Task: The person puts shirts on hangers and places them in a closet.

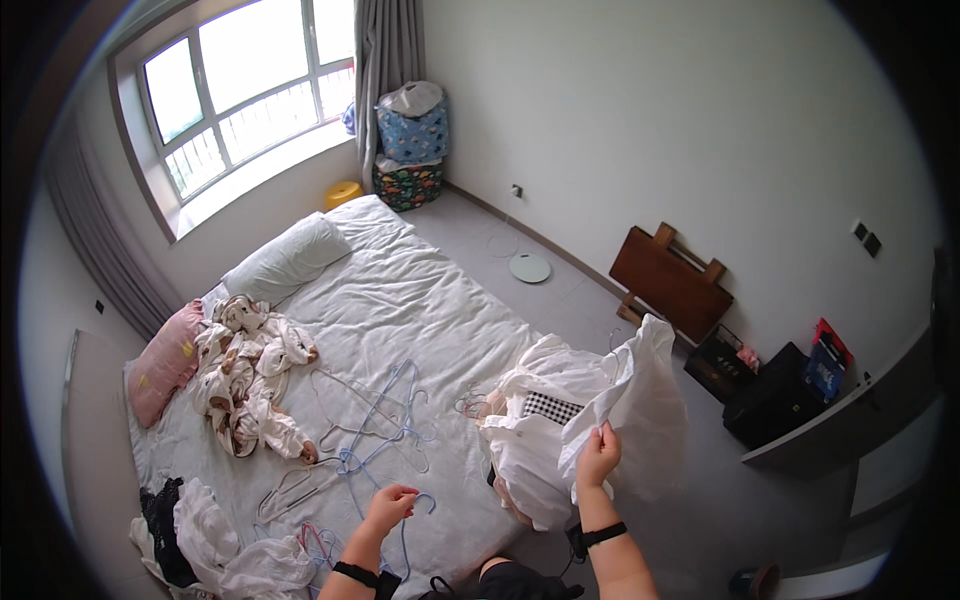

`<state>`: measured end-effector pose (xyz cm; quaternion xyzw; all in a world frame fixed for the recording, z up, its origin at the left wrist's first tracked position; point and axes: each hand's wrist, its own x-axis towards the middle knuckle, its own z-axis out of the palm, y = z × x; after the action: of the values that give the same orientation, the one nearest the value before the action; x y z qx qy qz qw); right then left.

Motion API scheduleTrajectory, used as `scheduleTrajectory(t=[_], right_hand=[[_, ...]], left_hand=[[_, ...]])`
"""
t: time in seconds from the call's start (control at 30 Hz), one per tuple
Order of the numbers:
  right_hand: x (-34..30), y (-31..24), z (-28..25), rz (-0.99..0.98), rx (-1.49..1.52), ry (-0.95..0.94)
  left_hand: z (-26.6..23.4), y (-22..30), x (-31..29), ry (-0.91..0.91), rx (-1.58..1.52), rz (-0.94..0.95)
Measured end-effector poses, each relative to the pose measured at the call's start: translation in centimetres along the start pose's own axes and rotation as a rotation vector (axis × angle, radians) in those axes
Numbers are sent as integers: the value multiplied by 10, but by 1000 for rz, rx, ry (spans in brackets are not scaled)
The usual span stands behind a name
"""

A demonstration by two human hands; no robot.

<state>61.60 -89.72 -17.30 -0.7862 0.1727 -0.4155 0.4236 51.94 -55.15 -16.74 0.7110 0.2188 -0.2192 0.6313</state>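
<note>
Both your forearms (622, 572) cut off by lower edge. Can't tell if your left hand (391, 507) grips blue hanger (429, 499) or just sits beside it. White garment (640, 390) in your right hand (598, 457) partly hides checked cloth (550, 408). Yellow stool (341, 194) partly behind bed (420, 285). View outside window (255, 60) washed out.

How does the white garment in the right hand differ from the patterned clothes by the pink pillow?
The white garment looks plain, while the patterned clothes are pale with brown markings. The white garment is partly lifted by the right hand; the patterned clothes lie in a crumpled heap. The white garment spreads past the edge of the bed, whereas the patterned clothes rest fully on it. Both are soft, creased cloth.
</note>
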Motion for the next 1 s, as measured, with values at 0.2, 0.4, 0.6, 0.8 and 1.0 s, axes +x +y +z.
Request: scheduleTrajectory(t=[0.2, 0.4, 0.6, 0.8, 1.0], right_hand=[[-49, 38, 106, 203, -113, -326], [-81, 92, 139, 233, -385, -745], [-30, 52, 176, -63, -578, -891], [-28, 87, 228, 333, -793, -1117], [-49, 117, 199, 414, -710, -1255]], left_hand=[[18, 12, -3, 26, -111, -119], [14, -6, 11, 71, -177, -232], [13, -10, 27, 141, -219, -287], [35, -5, 63, 78, -210, -282], [36, 4, 73, 16, -141, -273]])
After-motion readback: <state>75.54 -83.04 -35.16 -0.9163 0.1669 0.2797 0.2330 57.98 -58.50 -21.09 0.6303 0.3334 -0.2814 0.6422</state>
